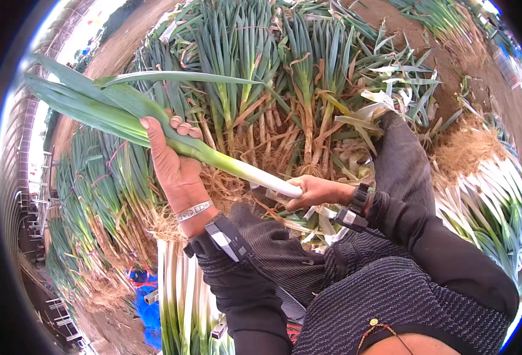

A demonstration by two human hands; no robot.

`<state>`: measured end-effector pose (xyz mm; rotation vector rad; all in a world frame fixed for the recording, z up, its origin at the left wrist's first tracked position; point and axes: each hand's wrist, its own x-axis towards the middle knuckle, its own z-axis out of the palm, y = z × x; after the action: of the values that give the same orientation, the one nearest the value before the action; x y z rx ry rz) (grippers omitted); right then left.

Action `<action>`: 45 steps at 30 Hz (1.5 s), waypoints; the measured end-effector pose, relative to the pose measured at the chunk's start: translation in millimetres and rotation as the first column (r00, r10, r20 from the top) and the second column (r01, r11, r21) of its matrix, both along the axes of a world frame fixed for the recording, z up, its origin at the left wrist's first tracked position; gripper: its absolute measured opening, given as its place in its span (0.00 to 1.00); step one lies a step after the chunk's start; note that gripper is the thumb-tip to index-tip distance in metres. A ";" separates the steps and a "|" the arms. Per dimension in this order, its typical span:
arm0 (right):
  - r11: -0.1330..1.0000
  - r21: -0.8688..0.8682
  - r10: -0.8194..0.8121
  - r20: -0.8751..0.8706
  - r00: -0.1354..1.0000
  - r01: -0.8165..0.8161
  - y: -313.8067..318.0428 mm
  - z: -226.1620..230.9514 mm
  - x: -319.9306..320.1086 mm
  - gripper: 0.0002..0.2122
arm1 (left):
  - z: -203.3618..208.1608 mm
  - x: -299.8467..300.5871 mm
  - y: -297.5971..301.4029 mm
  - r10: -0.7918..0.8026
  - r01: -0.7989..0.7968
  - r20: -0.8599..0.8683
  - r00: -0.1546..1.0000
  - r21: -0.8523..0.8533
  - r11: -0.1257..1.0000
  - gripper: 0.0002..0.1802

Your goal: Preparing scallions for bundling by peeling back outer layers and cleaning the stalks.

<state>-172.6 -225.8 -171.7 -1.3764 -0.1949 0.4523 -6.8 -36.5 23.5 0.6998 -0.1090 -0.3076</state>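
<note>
A long leek lies slantwise across the middle of the head view, with broad green leaves at upper left and a clean white end at lower right. My left hand is closed around it where the leaves meet the stalk, thumb on the near side and fingertips curling over from beyond. At the white end, my right hand has its fingers closed against the tip; part of its grip is hidden. One loose leaf stretches rightward above the others.
Beyond my hands stand several untrimmed leeks with dry roots. More bundles lie at left. Cleaned white leeks rest beside my left forearm, and another pile lies at far right. Peeled scraps surround my knee.
</note>
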 end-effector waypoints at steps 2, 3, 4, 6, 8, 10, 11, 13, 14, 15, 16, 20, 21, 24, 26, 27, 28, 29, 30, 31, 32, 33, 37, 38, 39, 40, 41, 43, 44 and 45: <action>0.998 -0.033 -0.053 0.040 0.998 0.054 2.5 18.1 -0.3 0.21 | 1.0 0.9 3.8 0.053 -0.054 0.009 0.999 0.013 0.998 0.26; 0.992 -0.065 -0.105 0.085 0.991 0.111 4.0 31.9 0.9 0.22 | 0.1 1.3 6.5 0.055 -0.055 0.008 0.998 0.015 0.998 0.26; 0.991 -0.067 -0.108 0.088 0.990 0.114 3.5 47.2 2.4 0.22 | -1.2 2.2 7.1 0.074 -0.074 0.008 0.997 0.006 0.997 0.25; 0.966 -0.073 -0.228 0.198 0.953 0.247 5.2 70.1 8.2 0.24 | -2.9 3.2 6.2 0.095 -0.095 0.007 0.995 -0.001 0.995 0.25; 0.935 -0.206 -0.216 0.309 0.926 0.287 5.9 77.2 18.0 0.24 | -2.9 3.4 2.0 0.132 -0.132 0.033 0.991 0.017 0.991 0.24; 0.879 -0.206 -0.303 0.456 0.837 0.431 12.1 83.9 29.1 0.22 | -3.3 3.0 0.9 0.145 -0.146 0.049 0.988 0.027 0.989 0.24; 0.864 -0.147 -0.372 0.455 0.809 0.481 17.5 90.0 33.3 0.19 | -3.7 2.8 1.0 0.159 -0.162 0.064 0.985 0.036 0.986 0.24; 0.863 -0.089 -0.403 0.472 0.784 0.497 24.1 90.9 40.7 0.18 | -3.7 1.1 -0.2 0.172 -0.175 0.064 0.983 0.046 0.984 0.24; 0.859 -0.032 -0.432 0.489 0.758 0.511 25.9 91.0 44.0 0.17 | -2.9 0.6 -1.3 0.185 -0.189 0.064 0.981 0.053 0.981 0.24; 0.859 -0.033 -0.432 0.488 0.758 0.511 27.1 91.2 47.1 0.17 | -2.3 1.5 -2.0 0.185 -0.188 0.063 0.981 0.053 0.981 0.24; 0.878 0.059 -0.459 0.385 0.801 0.475 28.9 89.7 49.7 0.15 | -2.0 2.5 -1.9 0.184 -0.188 0.076 0.980 0.045 0.981 0.24; 0.844 0.240 -0.534 0.280 0.798 0.480 34.9 82.9 57.0 0.08 | -1.1 2.4 -1.9 0.202 -0.205 0.081 0.976 0.027 0.978 0.24; 0.844 0.238 -0.533 0.279 0.798 0.480 34.9 81.0 57.7 0.08 | -1.4 1.5 -2.8 0.202 -0.205 0.080 0.976 0.027 0.978 0.24; 0.823 0.274 -0.566 0.315 0.762 0.498 35.2 81.4 57.3 0.05 | -0.3 0.3 -2.3 0.200 -0.202 0.072 0.977 0.016 0.979 0.24; 0.841 0.068 -0.540 0.159 0.826 0.537 34.5 88.8 51.7 0.07 | -2.3 -0.7 0.6 0.231 -0.235 0.068 0.970 0.041 0.971 0.24; 0.842 0.068 -0.539 0.159 0.827 0.536 34.9 91.8 51.3 0.07 | -3.5 -1.1 1.4 0.233 -0.236 0.067 0.970 0.041 0.971 0.24; 0.828 0.023 -0.556 0.174 0.813 0.561 34.1 94.7 50.9 0.07 | -3.8 -1.5 0.6 0.233 -0.236 0.068 0.970 0.038 0.971 0.24; 0.811 -0.021 -0.571 0.189 0.799 0.584 33.5 96.4 50.6 0.08 | -4.1 -1.9 -0.2 0.233 -0.236 0.068 0.970 0.035 0.971 0.24; 0.810 -0.022 -0.572 0.190 0.798 0.586 33.2 95.4 51.0 0.08 | -4.2 -2.0 -0.7 0.232 -0.235 0.068 0.970 0.034 0.971 0.24; 0.793 0.011 -0.599 0.201 0.775 0.609 32.8 94.0 52.1 0.08 | -4.3 -2.2 -1.6 0.223 -0.226 0.072 0.972 0.035 0.974 0.23; 0.774 0.044 -0.625 0.210 0.752 0.632 32.0 92.6 52.9 0.08 | -4.3 -2.3 -2.4 0.214 -0.217 0.075 0.974 0.036 0.976 0.23; 0.773 0.044 -0.626 0.211 0.751 0.632 30.2 91.2 53.2 0.08 | -4.1 -2.2 -3.1 0.213 -0.216 0.076 0.974 0.036 0.976 0.23; 0.689 0.431 -0.528 -0.251 0.811 0.582 20.8 96.7 52.4 0.09 | -1.9 -2.3 -1.5 0.239 -0.244 0.081 0.968 0.055 0.968 0.23; 0.659 0.470 -0.505 -0.300 0.809 0.586 17.1 98.9 51.7 0.10 | -1.6 -2.4 -0.9 0.247 -0.251 0.073 0.966 0.058 0.966 0.23; 0.629 0.528 -0.475 -0.319 0.820 0.570 12.8 99.5 50.5 0.10 | -1.5 -2.7 -0.4 0.247 -0.251 0.073 0.966 0.058 0.966 0.23; 0.629 0.528 -0.476 -0.319 0.819 0.571 6.6 97.4 49.1 0.10 | -0.8 -3.4 -0.7 0.257 -0.262 0.078 0.963 0.061 0.963 0.24; 0.654 0.543 -0.451 -0.278 0.848 0.526 0.2 95.2 47.6 0.10 | -0.4 -4.2 -1.1 0.267 -0.272 0.083 0.960 0.064 0.960 0.24; 0.714 0.487 -0.462 -0.212 0.861 0.503 -6.9 94.3 44.9 0.08 | -0.4 -3.3 3.6 0.277 -0.283 0.086 0.957 0.075 0.956 0.24; 0.715 0.487 -0.461 -0.213 0.862 0.502 -12.5 94.6 43.3 0.08 | -0.8 -2.4 7.2 0.287 -0.295 0.090 0.954 0.087 0.952 0.24; 0.819 0.279 -0.506 -0.063 0.860 0.502 -21.4 94.2 41.6 0.07 | -1.5 -1.4 10.8 0.290 -0.297 0.088 0.953 0.088 0.951 0.24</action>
<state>-131.0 -247.2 -77.5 -1.0864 0.0972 -0.0352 -8.2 -25.7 21.9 0.8162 -0.0590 -0.0007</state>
